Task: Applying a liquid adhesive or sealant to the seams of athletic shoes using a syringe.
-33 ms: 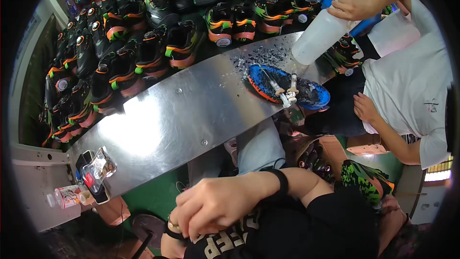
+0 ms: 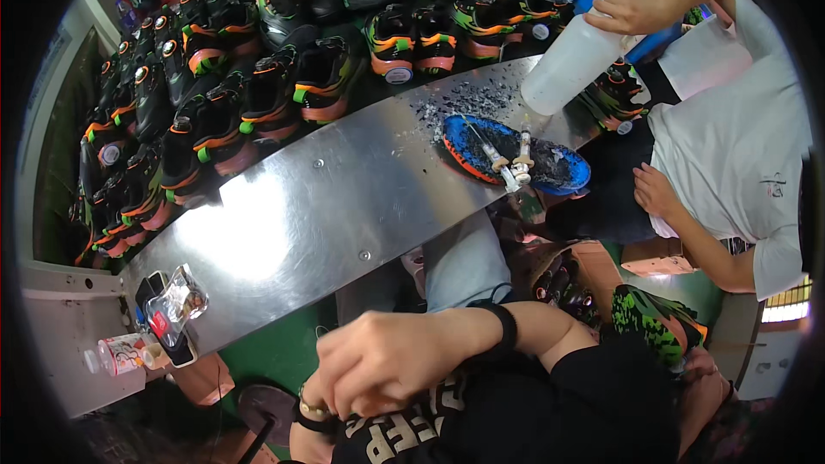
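My right hand, with a black band at the wrist, is held in front of my black shirt. Its fingers are bent down and slightly blurred. Behind it, my left hand is mostly covered, and a watch or bracelet shows at that wrist. Whether anything lies between the two hands is hidden. Beyond them runs a shiny metal bench. On it rests a blue, shoe-sole-shaped piece with an orange edge and dark, crusted inside. Two syringe-like tubes lie across it.
At right, a co-worker in a white shirt grips a tilted white bottle. Dark crumbs litter the bench. Rows of black, orange and green shoes fill the far side. A phone, plastic packet and drink bottle sit at left.
My right hand's fingers have shifted slightly and bent a little more. The bench, the shoes and the co-worker look the same.
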Demonstrator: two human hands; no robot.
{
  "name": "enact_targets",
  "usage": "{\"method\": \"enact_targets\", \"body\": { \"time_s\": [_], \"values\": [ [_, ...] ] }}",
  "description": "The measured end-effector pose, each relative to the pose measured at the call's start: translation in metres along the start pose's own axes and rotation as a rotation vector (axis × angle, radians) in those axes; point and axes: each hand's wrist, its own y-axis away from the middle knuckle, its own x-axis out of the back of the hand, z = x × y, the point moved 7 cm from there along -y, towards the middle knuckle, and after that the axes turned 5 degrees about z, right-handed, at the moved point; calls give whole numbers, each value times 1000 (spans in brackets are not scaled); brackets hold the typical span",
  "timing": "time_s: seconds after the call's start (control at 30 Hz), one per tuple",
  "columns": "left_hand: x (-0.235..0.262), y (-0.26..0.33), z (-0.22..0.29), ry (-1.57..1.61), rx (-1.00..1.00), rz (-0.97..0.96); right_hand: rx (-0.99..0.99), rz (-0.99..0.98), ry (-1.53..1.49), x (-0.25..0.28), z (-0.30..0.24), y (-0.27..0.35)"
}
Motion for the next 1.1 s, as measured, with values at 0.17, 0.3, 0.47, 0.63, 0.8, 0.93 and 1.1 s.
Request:
{"method": "enact_targets", "body": {
  "time_s": [0.17, 0.3, 0.47, 0.63, 0.8, 0.93, 1.1],
  "values": [
    [-6, -26, 22, -125, -34, 301, -262, 409, 442, 18, 33, 24],
    [-7, -30, 32, -574, -148, 447, -259, 654, 451, 29, 29, 35],
    [-9, -35, 40, -325, -231, 103, 28, 253, 214, 22, 2, 17],
    [-11, -26, 26, -130, -136, -31, 93, -140, -18, -11, -7, 14],
    [-17, -32, 36, 7, -97, -80, 20, 26, 187, -4, 4, 17],
    [-11, -19, 33, -107, -198, 118, -105, 126, 330, -4, 18, 23],
    [-9, 1, 25, -168, -41, 277, -212, 170, 321, -8, 27, 17]
  ]
}}
